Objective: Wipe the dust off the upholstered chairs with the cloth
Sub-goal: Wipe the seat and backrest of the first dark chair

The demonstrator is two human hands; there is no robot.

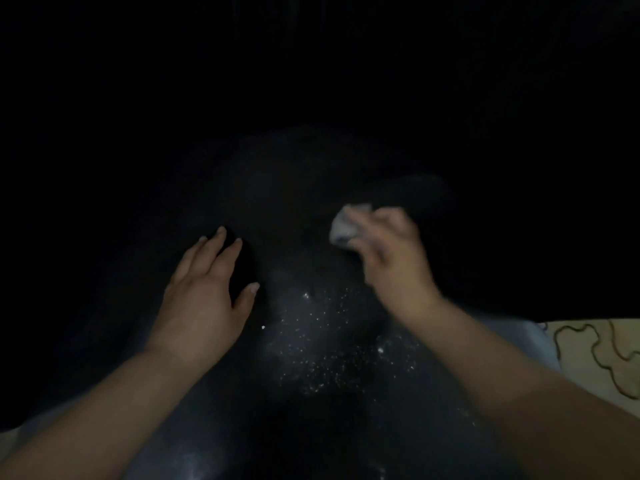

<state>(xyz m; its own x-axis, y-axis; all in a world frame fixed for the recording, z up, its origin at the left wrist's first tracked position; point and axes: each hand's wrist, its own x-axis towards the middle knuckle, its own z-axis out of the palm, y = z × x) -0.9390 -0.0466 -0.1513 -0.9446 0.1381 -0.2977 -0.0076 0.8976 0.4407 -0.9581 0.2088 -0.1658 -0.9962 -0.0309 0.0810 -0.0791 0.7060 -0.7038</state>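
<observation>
Head view, very dark. Nearest: white dust specks (325, 344) scattered on dark chair seat (284, 209), not yet wiped. Left hand (204, 299) flat, fingers spread, resting on seat. Farther: right hand (391, 251), blurred, clutching crumpled cloth (346, 225) against seat. Judged partway; near patch left.

Left hand (204, 292) flat, palm down, fingers straight and slightly spread, thumb out to the side. Right hand (391, 251) motion-blurred, fingers curled round a bunched cloth (346, 225). Both forearms bare, reaching forward.
</observation>
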